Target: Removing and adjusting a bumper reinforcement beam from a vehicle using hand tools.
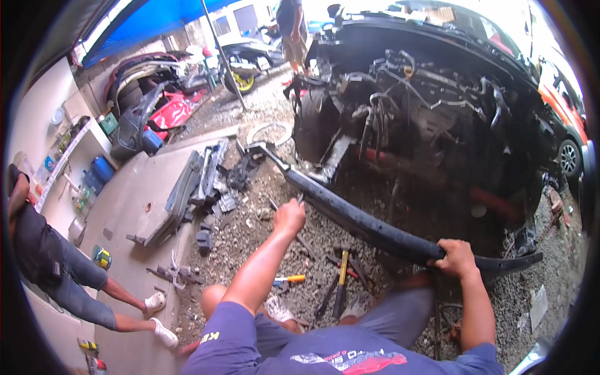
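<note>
A long black bumper beam (362,222) lies slantwise across the stripped front of a dark car (431,119). My right hand (454,257) is closed over the top of the beam near its right end. My left hand (289,217) is a fist beside the beam's left part, closed on a thin metal tool whose ends stick out on both sides; its exact kind is too small to make out. On the gravel between my knees lie a hammer with a yellow and black handle (342,281) and an orange-handled tool (291,278).
Removed car parts (178,194) lie at the left by the concrete edge, near a puller-like metal tool (176,272). A person in a dark shirt (47,250) stands at far left; another person (290,31) stands behind. A red car (559,109) is at right.
</note>
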Demonstrator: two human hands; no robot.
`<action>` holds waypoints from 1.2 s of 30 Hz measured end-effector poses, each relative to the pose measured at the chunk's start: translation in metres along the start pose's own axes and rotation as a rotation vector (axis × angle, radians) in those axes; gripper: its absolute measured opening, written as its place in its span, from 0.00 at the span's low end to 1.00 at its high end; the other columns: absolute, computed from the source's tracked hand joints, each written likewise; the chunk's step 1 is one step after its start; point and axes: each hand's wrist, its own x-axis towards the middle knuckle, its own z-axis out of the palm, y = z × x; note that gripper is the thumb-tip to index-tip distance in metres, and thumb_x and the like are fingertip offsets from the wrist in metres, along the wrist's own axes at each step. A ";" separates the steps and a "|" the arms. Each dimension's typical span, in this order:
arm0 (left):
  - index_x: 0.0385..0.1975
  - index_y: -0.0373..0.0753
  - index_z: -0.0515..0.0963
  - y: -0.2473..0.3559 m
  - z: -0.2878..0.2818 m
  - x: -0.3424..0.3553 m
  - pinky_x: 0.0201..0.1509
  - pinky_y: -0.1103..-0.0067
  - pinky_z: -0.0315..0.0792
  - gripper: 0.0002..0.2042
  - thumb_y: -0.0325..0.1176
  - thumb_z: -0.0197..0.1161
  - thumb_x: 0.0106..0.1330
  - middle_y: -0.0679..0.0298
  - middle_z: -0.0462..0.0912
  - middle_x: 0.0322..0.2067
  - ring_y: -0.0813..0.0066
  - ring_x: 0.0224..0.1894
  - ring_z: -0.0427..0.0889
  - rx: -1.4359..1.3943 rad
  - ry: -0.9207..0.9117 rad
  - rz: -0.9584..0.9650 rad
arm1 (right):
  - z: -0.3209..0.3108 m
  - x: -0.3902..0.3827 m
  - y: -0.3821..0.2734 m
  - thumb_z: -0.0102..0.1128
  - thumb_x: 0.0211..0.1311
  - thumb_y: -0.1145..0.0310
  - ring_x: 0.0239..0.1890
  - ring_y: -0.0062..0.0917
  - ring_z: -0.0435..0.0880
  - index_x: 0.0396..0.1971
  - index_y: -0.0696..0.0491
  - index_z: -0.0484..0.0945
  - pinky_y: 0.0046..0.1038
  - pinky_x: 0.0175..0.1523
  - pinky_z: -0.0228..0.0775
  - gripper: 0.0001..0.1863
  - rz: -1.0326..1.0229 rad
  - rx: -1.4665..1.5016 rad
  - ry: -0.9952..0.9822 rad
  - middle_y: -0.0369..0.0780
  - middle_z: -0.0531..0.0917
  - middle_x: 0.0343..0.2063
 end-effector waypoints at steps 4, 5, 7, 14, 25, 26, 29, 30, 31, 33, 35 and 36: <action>0.48 0.35 0.82 0.005 0.003 0.003 0.56 0.51 0.79 0.23 0.51 0.53 0.80 0.38 0.88 0.45 0.36 0.50 0.87 0.023 0.001 0.002 | -0.001 0.001 -0.004 0.82 0.45 0.50 0.41 0.46 0.88 0.31 0.51 0.85 0.47 0.48 0.79 0.22 0.025 0.000 0.029 0.44 0.88 0.33; 0.49 0.36 0.82 -0.004 0.004 0.009 0.56 0.51 0.79 0.23 0.52 0.54 0.79 0.37 0.88 0.45 0.35 0.50 0.87 -0.013 0.007 -0.004 | -0.002 0.006 -0.006 0.82 0.44 0.50 0.41 0.46 0.88 0.30 0.51 0.85 0.46 0.47 0.79 0.22 0.016 0.002 0.033 0.44 0.88 0.33; 0.47 0.34 0.81 -0.034 0.016 0.032 0.36 0.68 0.80 0.24 0.55 0.63 0.76 0.58 0.86 0.30 0.62 0.30 0.85 -0.452 -0.274 -0.009 | 0.003 0.009 -0.005 0.83 0.44 0.51 0.40 0.45 0.88 0.30 0.51 0.84 0.46 0.46 0.79 0.22 0.012 0.014 0.026 0.44 0.88 0.32; 0.41 0.36 0.84 -0.059 0.020 0.049 0.22 0.69 0.68 0.21 0.51 0.57 0.81 0.62 0.80 0.20 0.67 0.17 0.76 -0.874 -0.471 -0.137 | 0.008 0.022 -0.010 0.83 0.43 0.53 0.40 0.45 0.88 0.31 0.52 0.84 0.45 0.46 0.79 0.22 -0.007 0.038 0.012 0.44 0.87 0.31; 0.44 0.33 0.83 -0.117 0.028 0.049 0.28 0.64 0.73 0.19 0.46 0.65 0.73 0.50 0.85 0.29 0.60 0.25 0.82 -0.359 -0.069 0.159 | 0.012 0.036 -0.013 0.75 0.55 0.43 0.51 0.44 0.88 0.45 0.48 0.85 0.47 0.54 0.80 0.27 -0.084 -0.052 -0.108 0.43 0.90 0.42; 0.48 0.38 0.83 -0.076 0.020 0.039 0.20 0.74 0.65 0.21 0.52 0.65 0.74 0.64 0.79 0.24 0.75 0.18 0.71 -0.860 -0.454 -0.231 | 0.015 0.017 0.003 0.76 0.54 0.43 0.49 0.46 0.88 0.40 0.49 0.84 0.48 0.53 0.80 0.26 -0.012 -0.027 -0.133 0.43 0.89 0.39; 0.49 0.41 0.82 -0.040 0.016 0.037 0.15 0.86 0.54 0.22 0.56 0.59 0.79 0.73 0.69 0.21 0.85 0.15 0.60 -1.408 -0.717 -0.369 | 0.017 -0.004 0.024 0.77 0.52 0.43 0.45 0.45 0.89 0.36 0.49 0.83 0.48 0.49 0.80 0.25 -0.009 -0.025 -0.038 0.43 0.89 0.35; 0.49 0.43 0.81 -0.038 0.027 0.045 0.15 0.85 0.53 0.19 0.54 0.57 0.80 0.74 0.70 0.21 0.85 0.14 0.61 -1.367 -0.703 -0.370 | 0.018 -0.012 0.027 0.77 0.52 0.43 0.45 0.44 0.89 0.35 0.49 0.83 0.48 0.49 0.80 0.25 0.010 -0.018 -0.023 0.43 0.89 0.35; 0.49 0.45 0.81 -0.043 0.035 0.050 0.15 0.85 0.52 0.17 0.52 0.55 0.82 0.74 0.70 0.21 0.86 0.14 0.61 -1.337 -0.670 -0.380 | 0.016 -0.012 0.028 0.77 0.51 0.42 0.45 0.44 0.89 0.35 0.49 0.83 0.47 0.49 0.80 0.25 0.007 -0.012 -0.014 0.42 0.89 0.34; 0.43 0.40 0.82 -0.069 0.050 0.073 0.17 0.76 0.59 0.19 0.50 0.55 0.82 0.70 0.73 0.22 0.79 0.17 0.68 -1.252 -0.580 -0.349 | 0.016 0.000 0.026 0.77 0.51 0.42 0.44 0.44 0.89 0.35 0.49 0.83 0.48 0.49 0.80 0.25 -0.027 -0.006 0.007 0.43 0.89 0.34; 0.40 0.32 0.83 -0.054 0.059 0.072 0.30 0.61 0.71 0.22 0.49 0.55 0.81 0.57 0.82 0.26 0.60 0.24 0.79 -0.456 -0.073 0.195 | 0.013 0.003 0.030 0.77 0.51 0.43 0.44 0.44 0.89 0.35 0.49 0.84 0.48 0.49 0.80 0.25 -0.018 -0.038 -0.028 0.43 0.89 0.33; 0.41 0.26 0.83 -0.034 0.057 0.058 0.45 0.54 0.72 0.24 0.48 0.56 0.81 0.43 0.86 0.32 0.45 0.35 0.83 -0.214 0.020 0.173 | 0.013 -0.004 0.034 0.77 0.51 0.43 0.44 0.44 0.90 0.35 0.49 0.84 0.48 0.49 0.81 0.25 0.014 -0.027 -0.043 0.42 0.89 0.33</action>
